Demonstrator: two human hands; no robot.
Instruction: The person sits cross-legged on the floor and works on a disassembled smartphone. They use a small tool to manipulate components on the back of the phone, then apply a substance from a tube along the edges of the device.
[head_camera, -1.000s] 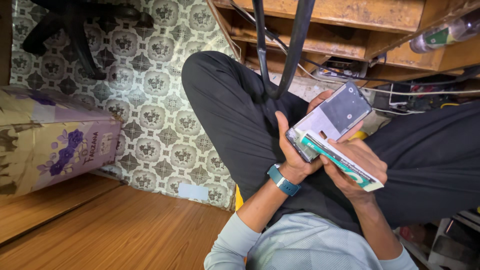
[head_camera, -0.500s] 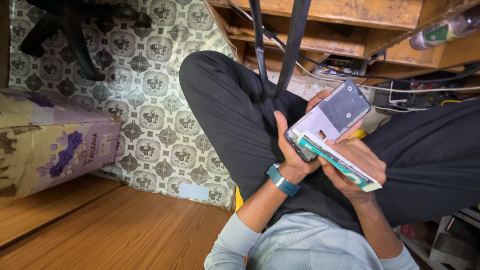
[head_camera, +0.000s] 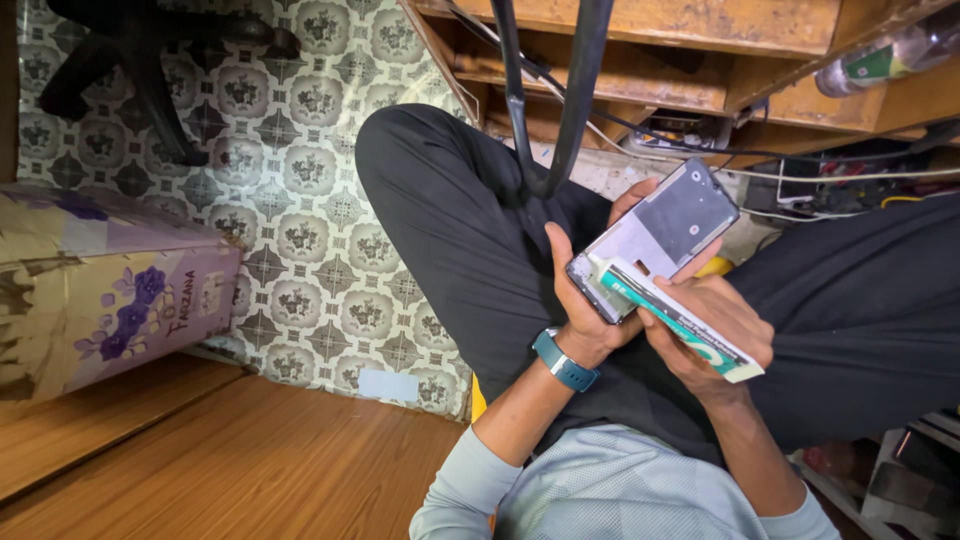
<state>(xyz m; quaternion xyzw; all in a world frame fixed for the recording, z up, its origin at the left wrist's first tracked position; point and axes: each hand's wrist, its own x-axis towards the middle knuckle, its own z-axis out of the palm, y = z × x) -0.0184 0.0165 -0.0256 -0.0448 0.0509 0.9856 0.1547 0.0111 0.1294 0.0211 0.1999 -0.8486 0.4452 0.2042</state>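
Grey phone frame (head_camera: 655, 240) over lap, centre-right | L hand (head_camera: 585, 300) grips its 8 o'clock end | R hand (head_camera: 715, 325) clasps white-green card (head_camera: 680, 325) at frame's 5 o'clock | cardboard box (head_camera: 100, 285) far 9 o'clock.

An opened phone frame (head_camera: 655, 240), grey and silvery inside with rounded corners, is held tilted above the lap, its long axis running up to the right. A flat white card with a teal stripe (head_camera: 680, 325) lies slanted against the frame's lower edge, touching it.
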